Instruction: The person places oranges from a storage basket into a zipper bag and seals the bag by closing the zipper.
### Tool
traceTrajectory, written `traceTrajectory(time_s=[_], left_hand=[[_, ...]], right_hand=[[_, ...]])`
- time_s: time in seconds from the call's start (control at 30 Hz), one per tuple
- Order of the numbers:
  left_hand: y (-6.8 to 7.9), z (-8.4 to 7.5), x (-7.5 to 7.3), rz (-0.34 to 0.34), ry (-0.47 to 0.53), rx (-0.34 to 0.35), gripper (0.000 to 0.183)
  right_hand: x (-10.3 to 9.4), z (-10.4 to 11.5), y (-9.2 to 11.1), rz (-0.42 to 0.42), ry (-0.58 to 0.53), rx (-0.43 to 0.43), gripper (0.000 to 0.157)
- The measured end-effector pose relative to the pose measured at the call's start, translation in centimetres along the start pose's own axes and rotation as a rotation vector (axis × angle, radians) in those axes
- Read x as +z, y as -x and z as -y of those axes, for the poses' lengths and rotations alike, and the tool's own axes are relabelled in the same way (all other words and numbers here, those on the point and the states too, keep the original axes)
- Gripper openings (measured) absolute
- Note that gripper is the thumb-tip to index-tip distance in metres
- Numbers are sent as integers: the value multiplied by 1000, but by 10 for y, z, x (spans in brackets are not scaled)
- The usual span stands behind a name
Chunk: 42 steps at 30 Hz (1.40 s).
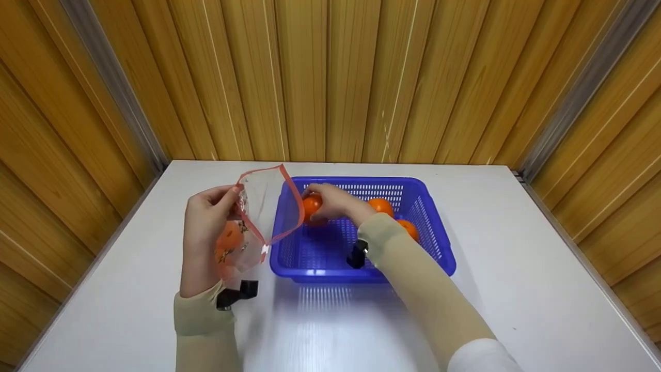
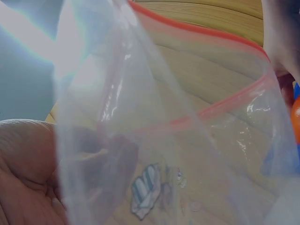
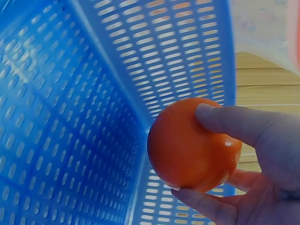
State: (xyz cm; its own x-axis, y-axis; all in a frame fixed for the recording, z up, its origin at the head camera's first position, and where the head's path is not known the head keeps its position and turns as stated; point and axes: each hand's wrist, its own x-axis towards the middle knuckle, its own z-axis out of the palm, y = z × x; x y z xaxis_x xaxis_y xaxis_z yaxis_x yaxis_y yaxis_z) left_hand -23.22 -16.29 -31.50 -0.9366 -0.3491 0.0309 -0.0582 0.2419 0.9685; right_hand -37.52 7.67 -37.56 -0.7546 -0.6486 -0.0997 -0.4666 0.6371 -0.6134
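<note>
My left hand (image 1: 209, 217) pinches the rim of a clear zip bag (image 1: 266, 206) with a red edge, its mouth spread wide. Inside the bag's lower part, orange fruit (image 1: 231, 236) shows through the printed plastic, partly behind the hand. With thumb and fingers round it, my right hand (image 1: 334, 200) grips an orange (image 3: 190, 145) at the left side of the blue basket (image 1: 361, 272). In the right wrist view that orange is in front of the basket's slotted wall. Two more oranges, one at the back (image 1: 381, 205) and one lower (image 1: 409, 229), lie at the basket's right, partly behind my right arm.
The basket stands on a white table (image 1: 330, 330), its left rim close beside the bag. Wood-patterned panels (image 1: 330, 77) rise behind the table and at both sides. Black wrist mounts (image 1: 237, 295) sit on my sleeves.
</note>
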Motion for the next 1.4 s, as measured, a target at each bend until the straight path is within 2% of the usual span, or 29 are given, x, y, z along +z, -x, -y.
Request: traceTrajectory(time_s=[0.33,0.43,0.6,0.73,0.83,0.93,1.03,1.2,1.4], left_hand=[[-1,0,0,8,-7,-25,39],[-1,0,1,11,-5,-28,39],[-1,-1,1,18,0,-23,38],[-2,0,1,20,4,-18,38],[-2,1,2,17,12,-6,36],[-3,2,2,11,18,8,35],[-3,2,3,6,11,8,36],[-3,1,3,11,5,0,36],[-2,-1,2,31,4,-24,38]], right_hand=[[-16,6,10,-125,-223,49,54],[-23,10,14,-180,-331,75,53],[-35,20,23,-292,-580,120,54],[-41,31,34,-392,-720,83,56],[-41,41,44,-434,-759,13,57],[-37,52,51,-428,-752,-66,57],[-29,63,57,-399,-702,-110,57],[-14,76,59,-306,-592,-131,55],[0,85,60,-201,-397,-132,55]])
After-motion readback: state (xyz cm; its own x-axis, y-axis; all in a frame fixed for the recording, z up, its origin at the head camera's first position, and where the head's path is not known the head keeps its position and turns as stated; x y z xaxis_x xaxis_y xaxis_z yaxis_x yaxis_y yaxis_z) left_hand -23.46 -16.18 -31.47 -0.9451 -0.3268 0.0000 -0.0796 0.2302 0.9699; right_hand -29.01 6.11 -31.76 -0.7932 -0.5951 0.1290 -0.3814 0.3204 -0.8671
